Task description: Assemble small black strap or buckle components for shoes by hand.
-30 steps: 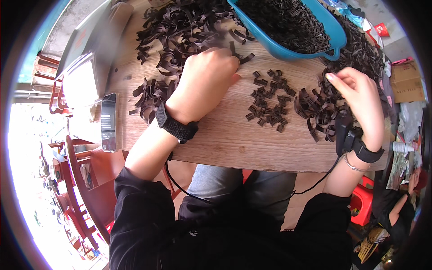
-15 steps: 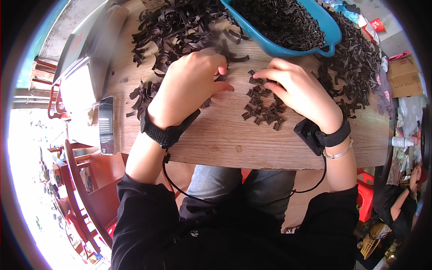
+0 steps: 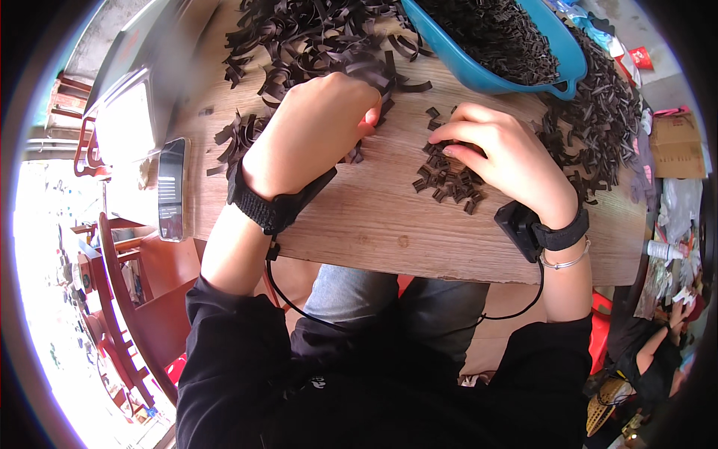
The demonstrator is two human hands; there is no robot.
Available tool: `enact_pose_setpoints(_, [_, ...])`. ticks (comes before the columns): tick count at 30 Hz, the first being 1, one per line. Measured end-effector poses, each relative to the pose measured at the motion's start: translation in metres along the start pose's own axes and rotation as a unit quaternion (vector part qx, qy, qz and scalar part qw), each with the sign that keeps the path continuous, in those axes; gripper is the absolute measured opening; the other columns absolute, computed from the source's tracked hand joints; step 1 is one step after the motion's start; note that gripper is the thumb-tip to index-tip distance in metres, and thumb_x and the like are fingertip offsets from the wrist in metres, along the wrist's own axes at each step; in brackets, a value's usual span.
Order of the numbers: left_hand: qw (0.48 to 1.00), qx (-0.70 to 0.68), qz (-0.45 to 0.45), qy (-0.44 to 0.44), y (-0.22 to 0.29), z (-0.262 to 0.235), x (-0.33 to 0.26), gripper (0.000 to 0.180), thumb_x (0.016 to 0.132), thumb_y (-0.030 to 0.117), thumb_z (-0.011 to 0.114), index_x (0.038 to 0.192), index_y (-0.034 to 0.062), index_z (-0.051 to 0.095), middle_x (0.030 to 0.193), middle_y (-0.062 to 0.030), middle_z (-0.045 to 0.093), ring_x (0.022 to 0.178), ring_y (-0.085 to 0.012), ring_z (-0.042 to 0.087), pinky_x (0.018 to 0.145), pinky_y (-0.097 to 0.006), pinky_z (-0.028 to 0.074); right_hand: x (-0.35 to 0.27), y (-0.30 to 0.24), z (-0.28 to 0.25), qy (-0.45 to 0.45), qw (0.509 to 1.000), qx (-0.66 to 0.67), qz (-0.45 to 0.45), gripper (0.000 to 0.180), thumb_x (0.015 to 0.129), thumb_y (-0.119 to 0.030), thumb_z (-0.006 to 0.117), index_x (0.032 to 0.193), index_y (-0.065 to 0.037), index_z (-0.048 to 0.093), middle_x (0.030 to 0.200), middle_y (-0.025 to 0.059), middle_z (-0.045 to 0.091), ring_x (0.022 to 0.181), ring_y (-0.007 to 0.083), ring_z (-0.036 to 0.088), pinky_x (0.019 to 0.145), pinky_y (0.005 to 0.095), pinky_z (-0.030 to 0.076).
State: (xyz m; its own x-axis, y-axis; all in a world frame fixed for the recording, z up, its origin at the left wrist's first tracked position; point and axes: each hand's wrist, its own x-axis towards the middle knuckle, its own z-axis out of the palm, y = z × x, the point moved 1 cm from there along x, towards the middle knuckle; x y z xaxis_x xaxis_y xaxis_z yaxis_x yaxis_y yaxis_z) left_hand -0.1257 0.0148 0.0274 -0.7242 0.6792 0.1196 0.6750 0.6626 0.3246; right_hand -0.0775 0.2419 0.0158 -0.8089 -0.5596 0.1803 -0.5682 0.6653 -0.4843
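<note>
My left hand [image 3: 318, 135] hovers over the left part of the table at the near edge of a heap of loose dark brown strips [image 3: 307, 45]. Its fingers are curled inward, with the tips mostly hidden beneath the hand, so whatever they pinch cannot be made out. To the right, my right hand [image 3: 501, 150] reaches over a small group of short, folded dark brown pieces [image 3: 452, 181]. Thumb and forefinger are slightly apart at the upper edge of this group, and nothing shows between them. Each wrist wears a black strapped device with a cable.
A blue basin [image 3: 449, 67] full of short dark pieces stands at the far side. More dark pieces [image 3: 598, 112] are heaped to its right. A phone-like device [image 3: 172, 191] lies at the table's left edge. Another person [image 3: 658, 352] is at the lower right.
My left fingers have closed; the thumb that stuck out is now tucked away. My right fingers have drawn slightly nearer to me over the small pieces. The view has shifted a little.
</note>
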Motion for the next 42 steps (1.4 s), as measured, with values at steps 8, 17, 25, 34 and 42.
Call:
enact_pose_setpoints(8, [0.998,0.056,-0.014,0.024,0.009,-0.002,0.006,0.013,0.083,0.015,0.062,0.093,0.008,0.065,0.072,-0.0116,0.065,0.066,-0.0275,0.064,0.061,-0.034,0.05,0.002,-0.005,-0.003,0.039,0.995,0.009,0.09,0.013,0.078,-0.006,0.067,0.089,-0.001,0.063,0.081,0.0083,0.059,0.064,0.0211,0.056,0.061,0.0316,0.046])
enact_pose_setpoints(17, [0.993,-0.022,0.065,0.096,0.014,0.001,0.01,0.013,0.081,0.011,0.065,0.092,0.0084,0.07,0.081,-0.0091,0.068,0.071,-0.0252,0.066,0.064,-0.032,0.052,0.004,-0.002,0.001,0.029,0.995,-0.018,0.093,0.015,0.079,-0.017,0.068,0.081,-0.003,0.064,0.075,0.0096,0.064,0.068,0.0268,0.063,0.061,0.0362,0.048])
enact_pose_setpoints(25, [0.977,-0.013,0.114,0.179,0.02,-0.006,0.011,0.014,0.078,0.007,0.068,0.092,0.0067,0.071,0.086,-0.0084,0.069,0.075,-0.0219,0.067,0.066,-0.029,0.054,0.005,-0.003,0.006,0.049,0.995,-0.022,0.086,0.017,0.079,-0.019,0.069,0.081,-0.004,0.062,0.075,0.0092,0.065,0.069,0.0274,0.063,0.061,0.037,0.049])
enact_pose_setpoints(34, [0.977,-0.014,0.112,0.179,0.023,-0.004,0.012,0.013,0.078,0.007,0.068,0.091,0.0071,0.071,0.087,-0.0083,0.07,0.077,-0.0215,0.067,0.067,-0.029,0.054,0.009,-0.012,0.009,0.038,0.995,-0.04,0.083,0.022,0.077,-0.023,0.071,0.08,-0.003,0.06,0.074,0.0092,0.064,0.069,0.0279,0.063,0.062,0.0373,0.049])
enact_pose_setpoints(42, [0.941,-0.012,0.227,0.253,0.024,-0.008,0.014,0.014,0.072,0.004,0.072,0.086,0.0057,0.071,0.082,-0.0068,0.069,0.076,-0.0216,0.067,0.066,-0.029,0.054,0.009,-0.019,-0.002,0.08,0.991,0.004,0.111,0.014,0.074,-0.011,0.071,0.076,-0.003,0.06,0.073,0.008,0.064,0.062,0.0198,0.062,0.055,0.0307,0.048])
